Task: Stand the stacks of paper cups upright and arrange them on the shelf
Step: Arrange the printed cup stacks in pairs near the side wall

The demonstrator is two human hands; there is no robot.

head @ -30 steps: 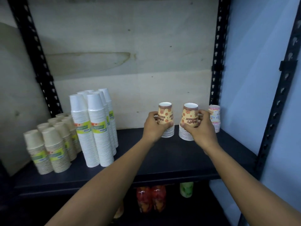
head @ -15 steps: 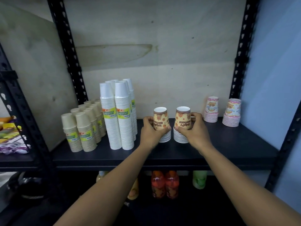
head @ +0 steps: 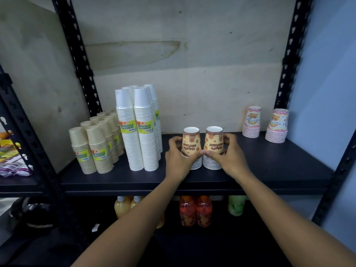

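On the shelf, from the left, stand the short tan stacks, then the tall white stacks, all upright and grouped. At the middle, the left hand has its grip clamped on the left patterned stack, and the right hand has its grip clamped on the right patterned stack; both stacks rest upright on the shelf, side by side and just touching, thumbs meeting between them. This looks like the placing step, squaring the pair. The next move probably calls for letting go gently so neither stack tips. Further right, two pink stacks stand near the back, well apart from the pair. The hands hide the lower sides of both held stacks, and the bottles below are dim and partly cut off.
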